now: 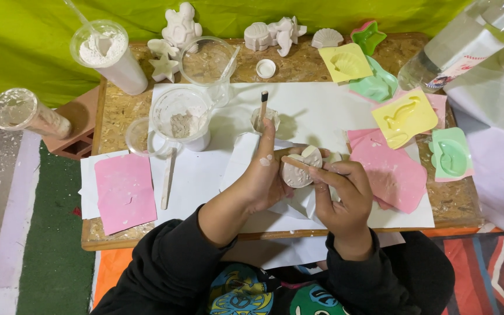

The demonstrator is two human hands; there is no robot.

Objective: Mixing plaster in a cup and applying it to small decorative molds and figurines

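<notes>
Where green cloth (42, 52) hangs, a chipboard table (462, 201) holds moulds (403, 116).

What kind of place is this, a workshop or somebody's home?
Probably a small craft corner for plaster casting: white cast figures line the low wooden table, coloured moulds lie about, and the left hand holds a cast piece.

**Black sleeves, bright print**

The person is wearing a black long-sleeved top, its sleeves bunching in soft folds above each wrist. A colourful print in teal, yellow and green is showing across the chest. White dust is speckling the left hand (262, 175); the right hand (345, 195) is showing bare, with no rings or watch.
</notes>
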